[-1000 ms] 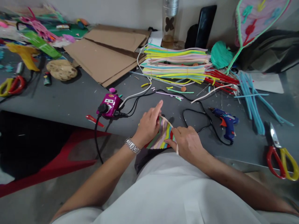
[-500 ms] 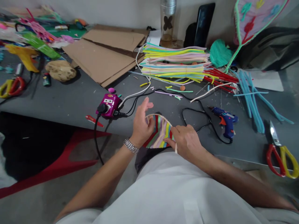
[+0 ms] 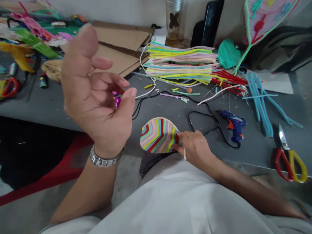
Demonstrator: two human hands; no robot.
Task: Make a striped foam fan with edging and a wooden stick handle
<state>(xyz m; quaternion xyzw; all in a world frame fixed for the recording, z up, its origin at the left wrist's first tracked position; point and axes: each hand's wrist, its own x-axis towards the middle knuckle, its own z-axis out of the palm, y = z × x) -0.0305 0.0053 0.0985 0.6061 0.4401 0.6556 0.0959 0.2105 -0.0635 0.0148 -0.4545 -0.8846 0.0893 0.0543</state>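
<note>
Clear bottle (image 3: 173, 24) at back of tabletop (image 3: 163, 109) showed brownish layer inside. Left hand (image 3: 97, 104) was raised, half-curled, grip released; right hand (image 3: 195, 145) pinched striped panel (image 3: 159, 136) by one end.

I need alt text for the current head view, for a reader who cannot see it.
A person's right hand holds a striped, multicoloured piece by the near edge of a grey table, while the left hand is raised, apart from it. Bundles of colourful stems, a blue glue gun and scissors lie on the table.

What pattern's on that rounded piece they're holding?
The rounded piece has multicoloured stripes, in the head view.
</note>
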